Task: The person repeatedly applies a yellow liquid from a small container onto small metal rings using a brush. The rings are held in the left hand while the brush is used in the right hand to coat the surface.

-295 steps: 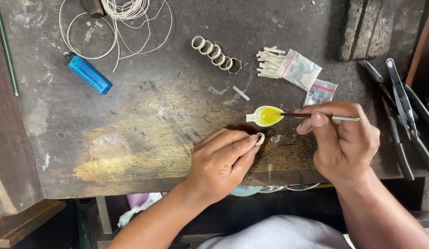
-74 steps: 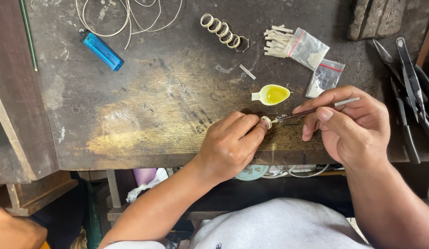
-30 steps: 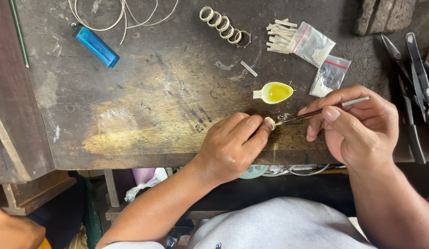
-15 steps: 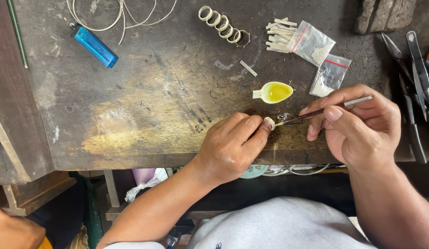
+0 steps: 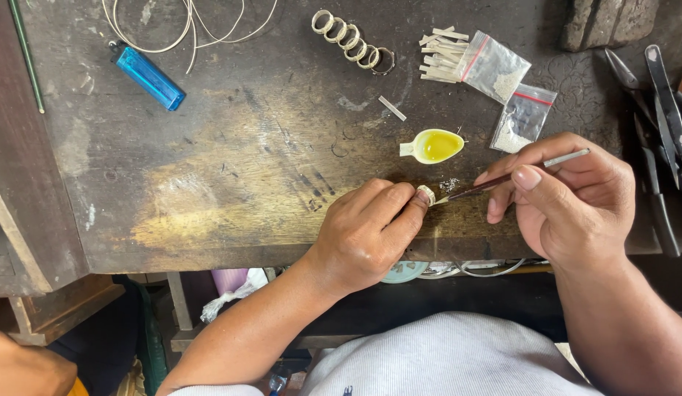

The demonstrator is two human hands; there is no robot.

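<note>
My left hand [image 5: 370, 231] pinches a small pale ring [image 5: 426, 194] upright against the worn dark workbench [image 5: 231, 169]. My right hand [image 5: 564, 198] holds a thin brush [image 5: 502, 180] like a pen, its tip touching the ring. Just beyond the ring sits a small white spoon-shaped dish [image 5: 432, 145] of yellow liquid. A patch of tiny pale grains [image 5: 451, 183] lies between dish and ring.
A row of several rings [image 5: 352, 45], a bundle of pale strips [image 5: 440, 57] and two small plastic bags [image 5: 506, 88] lie at the back. A blue lighter [image 5: 149, 77] and looped wire [image 5: 187, 26] are back left. Pliers [image 5: 660, 110] lie at right.
About ten seconds ago the brush tip was at the yellow dish; since then it has come down to the ring. Over the last second both hands have stayed almost still.
</note>
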